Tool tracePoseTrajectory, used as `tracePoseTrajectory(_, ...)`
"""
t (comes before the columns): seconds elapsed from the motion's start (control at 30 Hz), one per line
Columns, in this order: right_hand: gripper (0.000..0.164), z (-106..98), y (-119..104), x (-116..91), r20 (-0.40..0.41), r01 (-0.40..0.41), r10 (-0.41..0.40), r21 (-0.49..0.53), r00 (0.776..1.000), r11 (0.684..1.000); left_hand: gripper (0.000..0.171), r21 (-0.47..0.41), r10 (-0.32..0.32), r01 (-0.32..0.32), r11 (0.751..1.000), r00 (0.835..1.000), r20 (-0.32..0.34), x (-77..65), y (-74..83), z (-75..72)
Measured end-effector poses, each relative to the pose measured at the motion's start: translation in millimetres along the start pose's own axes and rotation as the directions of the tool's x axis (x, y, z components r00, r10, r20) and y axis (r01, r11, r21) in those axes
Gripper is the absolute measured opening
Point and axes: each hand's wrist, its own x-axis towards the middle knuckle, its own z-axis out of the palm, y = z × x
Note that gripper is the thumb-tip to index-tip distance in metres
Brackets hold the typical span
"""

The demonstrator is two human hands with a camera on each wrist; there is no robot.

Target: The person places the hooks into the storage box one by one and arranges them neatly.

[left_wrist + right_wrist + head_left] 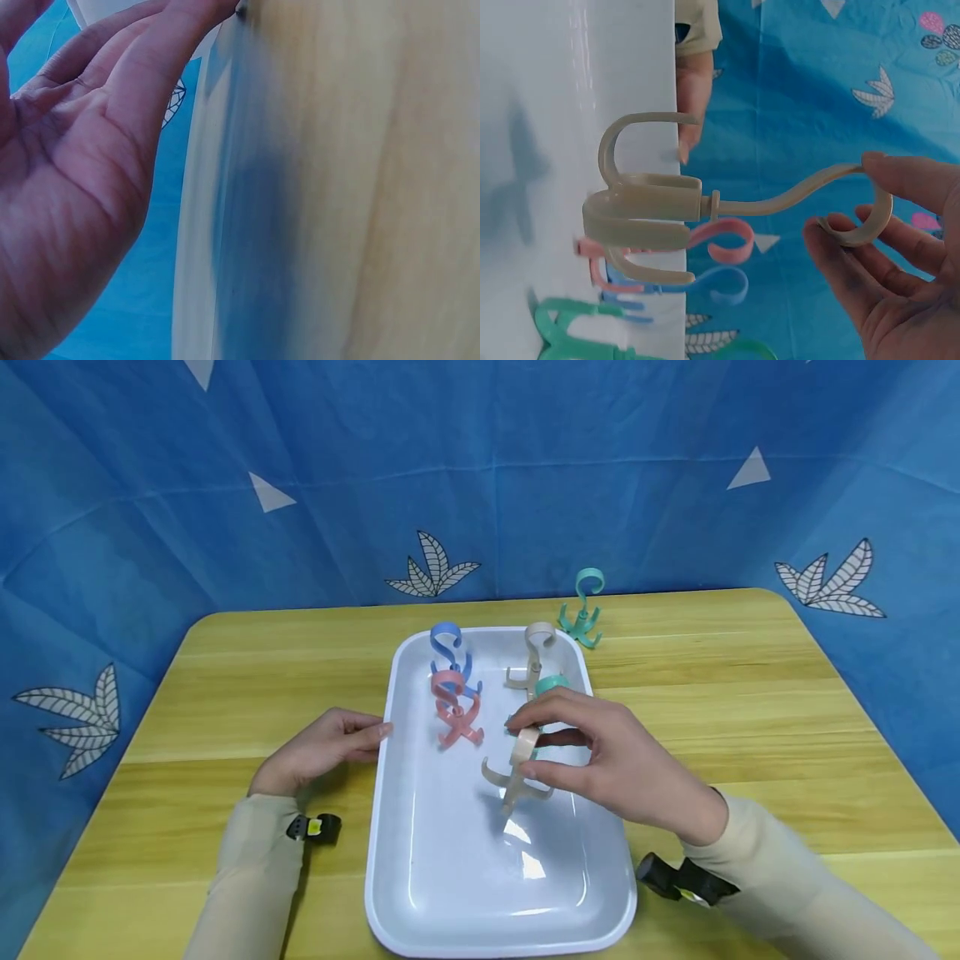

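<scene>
My right hand point(600, 752) pinches a beige four-pronged hook point(516, 777) by its curled top, between thumb and fingers. The right wrist view shows this beige hook point(645, 206) with its prongs toward the floor of the white tray point(450, 860). At the tray's left rim, my left hand point(326, 747) grips the edge, thumb on top. Inside the tray stand a blue hook point(447, 647), a pink hook point(459, 722) in front of it, and a second beige hook point(534, 652). A green hook point(552, 682) in the tray is partly hidden behind my right hand.
Another green hook point(582, 618) stands on the wooden table point(735, 693), just beyond the tray's far right corner. A blue patterned cloth point(600, 485) hangs behind the table. Each wrist wears a small black camera.
</scene>
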Motion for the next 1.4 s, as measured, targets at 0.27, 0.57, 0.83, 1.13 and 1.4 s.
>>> tracePoseTrajectory(0.27,0.034,14.5,0.7,10.5,0.114,0.013,-0.013,-0.001,0.993,1.0,0.048,-0.009,-0.006,0.006,1.0,1.0,0.002,-0.1,0.0,0.9)
tracePoseTrajectory(0.57,0.034,23.3,5.4,23.8,0.23,-0.026,0.028,-0.011,0.973,1.0,0.047,-0.013,-0.012,0.012,1.0,1.0,0.0,1.9,0.2,2.2)
tracePoseTrajectory(0.83,0.035,31.5,12.1,37.3,0.274,-0.017,0.01,0.025,0.962,1.0,0.048,0.0,-0.016,0.016,1.0,1.0,0.001,1.3,-0.4,1.1)
tracePoseTrajectory(1.13,0.034,38.1,14.8,50.2,0.275,0.025,-0.011,-0.046,0.961,0.999,0.046,0.016,-0.006,0.006,1.0,1.0,0.004,1.5,4.4,-2.5)
tracePoseTrajectory(1.4,0.04,39.9,19.1,49.5,0.291,0.016,0.024,-0.133,0.956,0.991,0.049,0.012,-0.019,0.019,1.0,1.0,-0.004,0.6,0.9,-1.3)
